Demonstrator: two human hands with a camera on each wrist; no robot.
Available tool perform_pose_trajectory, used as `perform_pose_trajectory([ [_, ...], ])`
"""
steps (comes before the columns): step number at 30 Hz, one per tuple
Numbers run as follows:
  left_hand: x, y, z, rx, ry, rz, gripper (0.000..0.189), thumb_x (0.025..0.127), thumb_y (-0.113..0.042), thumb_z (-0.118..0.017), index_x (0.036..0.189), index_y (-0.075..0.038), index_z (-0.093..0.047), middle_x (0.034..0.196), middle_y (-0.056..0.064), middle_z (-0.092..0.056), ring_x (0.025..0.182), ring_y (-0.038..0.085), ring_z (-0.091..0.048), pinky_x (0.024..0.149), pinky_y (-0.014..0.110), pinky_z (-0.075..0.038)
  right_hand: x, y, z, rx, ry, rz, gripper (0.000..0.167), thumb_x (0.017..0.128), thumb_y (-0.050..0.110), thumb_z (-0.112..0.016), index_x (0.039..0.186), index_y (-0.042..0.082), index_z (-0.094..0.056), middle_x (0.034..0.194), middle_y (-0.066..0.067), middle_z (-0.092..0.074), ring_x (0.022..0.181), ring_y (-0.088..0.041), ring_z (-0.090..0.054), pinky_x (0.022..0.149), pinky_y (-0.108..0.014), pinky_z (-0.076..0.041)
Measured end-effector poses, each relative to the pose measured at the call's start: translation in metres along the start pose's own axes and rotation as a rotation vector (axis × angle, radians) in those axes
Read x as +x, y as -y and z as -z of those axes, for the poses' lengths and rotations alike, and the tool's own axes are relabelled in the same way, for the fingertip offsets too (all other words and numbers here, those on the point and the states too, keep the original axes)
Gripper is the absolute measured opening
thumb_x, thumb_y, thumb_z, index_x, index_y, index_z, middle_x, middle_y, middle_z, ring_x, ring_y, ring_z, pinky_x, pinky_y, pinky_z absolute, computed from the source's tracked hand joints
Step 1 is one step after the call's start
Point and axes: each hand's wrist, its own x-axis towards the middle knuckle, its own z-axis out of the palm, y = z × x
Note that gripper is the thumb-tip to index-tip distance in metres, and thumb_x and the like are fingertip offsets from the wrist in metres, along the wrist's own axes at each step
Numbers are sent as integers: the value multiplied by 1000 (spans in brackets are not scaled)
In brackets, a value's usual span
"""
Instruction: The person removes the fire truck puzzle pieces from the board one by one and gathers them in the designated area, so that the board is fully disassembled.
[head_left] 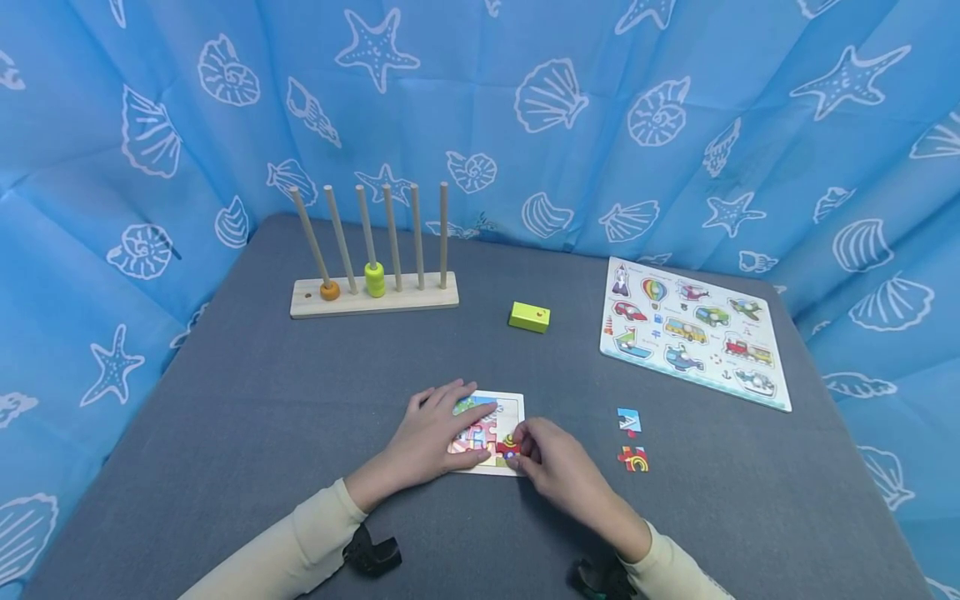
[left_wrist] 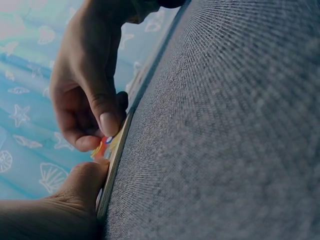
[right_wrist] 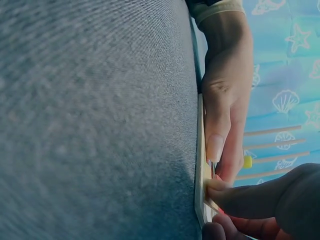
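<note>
Pinching the red puzzle piece [head_left: 507, 447] between thumb and fingers, the person's right grip [head_left: 564, 467] has it at the near right part of the puzzle tray [head_left: 515, 398]. Can't tell from any view if it's fully seated. Probably super light and pretty stiff, so weight's a non-issue; the printed face might be a bit slick though. The little knobs are likely what would chip or bend if forced, so holding it by the sides of its body seems safest. The left grip [head_left: 427, 433] isn't clutching anything, just spread over the left side of the tray, which should help, since something that thin could skid on the grey counter [head_left: 225, 417].

Just right of the tray sit a blue loose piece [head_left: 628, 418] and, nearer the person, a red-and-yellow loose piece [head_left: 634, 459]. Beyond the tray there's a lime block [head_left: 529, 317], with a peg rack [head_left: 371, 306] off to the far left and a vehicle board [head_left: 693, 335] to the far right.
</note>
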Motion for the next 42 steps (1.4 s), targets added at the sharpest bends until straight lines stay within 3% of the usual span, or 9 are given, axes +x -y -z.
perform_pose_trajectory([
  [7, 1, -1, 0, 0, 3, -3, 62, 88, -58, -57, 143, -32, -45, 150, 6, -39, 141, 25, -30, 103, 59, -27, -2, -2, 0, 36, -28, 9, 21, 80, 5, -76, 91, 13, -60, 79, 6, -53, 67, -5, -48, 59, -21, -42],
  [14, 0, 0, 0, 6, 0, -2, 62, 88, -58, -57, 143, -32, -45, 150, 6, -39, 141, 26, -30, 103, 59, -27, -3, -5, 1, 171, -22, -7, 19, 83, 4, -73, 94, 12, -59, 78, 7, -58, 66, -4, -52, 59, -20, -45],
  [21, 0, 1, -1, 16, 1, 2, 63, 88, -60, -56, 143, -34, -44, 151, 5, -38, 141, 25, -29, 103, 59, -27, -12, -18, 17, 222, 9, 32, 15, 84, 7, -72, 91, 15, -62, 76, 8, -57, 64, -4, -50, 57, -21, -44],
  [27, 0, 1, 0, -2, 16, 12, 64, 87, -60, -56, 144, -33, -44, 151, 5, -37, 141, 25, -28, 103, 59, -26, -25, -41, 42, 200, -43, -44, 12, 85, 8, -71, 88, 15, -63, 74, 8, -58, 64, -5, -51, 58, -22, -44],
  [33, 1, 2, -1, 16, -8, 11, 74, 85, -63, -57, 146, -25, -41, 150, 5, -39, 140, 25, -31, 102, 57, -28, -44, -66, 73, 177, -108, -163, 7, 88, 14, -69, 93, 11, -63, 78, 2, -61, 64, -7, -52, 56, -24, -43],
  [37, 1, 3, -2, 31, -21, 8, 81, 84, -65, -57, 147, -17, -39, 150, 5, -39, 140, 25, -31, 103, 56, -29, -55, -82, 85, 178, -82, -243, 12, 90, 13, -67, 99, 7, -63, 83, -2, -63, 67, -7, -55, 57, -24, -45],
  [42, 2, 2, 0, 33, -10, 11, 82, 84, -66, -56, 147, -17, -38, 151, 4, -38, 140, 24, -31, 103, 55, -29, -65, -98, 87, 235, -14, -327, 18, 89, 15, -68, 103, 4, -62, 87, -5, -64, 71, -8, -57, 61, -25, -47],
])
